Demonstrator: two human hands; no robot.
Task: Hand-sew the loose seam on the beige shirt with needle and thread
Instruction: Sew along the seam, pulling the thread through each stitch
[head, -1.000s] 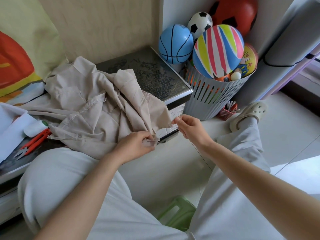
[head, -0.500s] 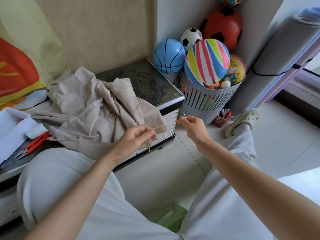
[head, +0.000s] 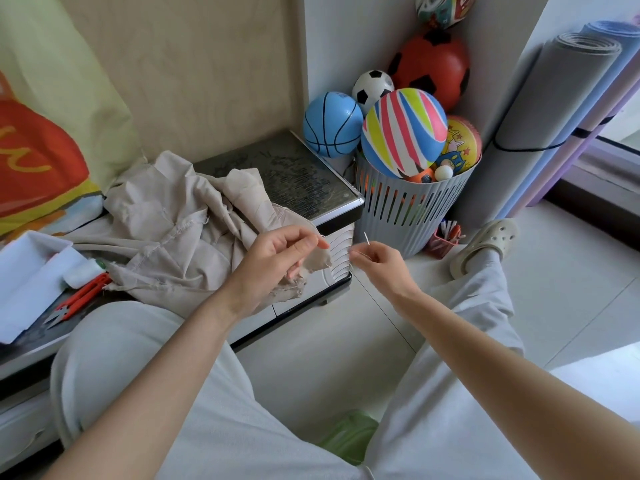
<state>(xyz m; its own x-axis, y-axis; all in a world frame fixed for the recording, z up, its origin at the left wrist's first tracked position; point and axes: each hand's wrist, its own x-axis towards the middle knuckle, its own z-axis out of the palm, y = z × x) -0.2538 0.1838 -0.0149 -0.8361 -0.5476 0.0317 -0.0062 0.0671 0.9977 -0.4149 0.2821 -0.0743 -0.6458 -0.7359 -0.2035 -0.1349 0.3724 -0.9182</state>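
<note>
The left hand [head: 277, 261] pinches the beige shirt [head: 173, 237]; the right hand [head: 382, 263], just beside, pinches the needle [head: 366, 238].

Pale floor tiles [head: 571, 306] shine with daylight on the right. A tan wall [head: 207, 81] stands behind the dark tabletop [head: 304, 174]. A grey basket [head: 408, 213] of balls [head: 403, 133] and rolled mats [head: 540, 109] fill the far corner.

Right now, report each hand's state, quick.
Left hand: closed, holding the beige shirt.
Right hand: closed, pinching the needle.
</note>
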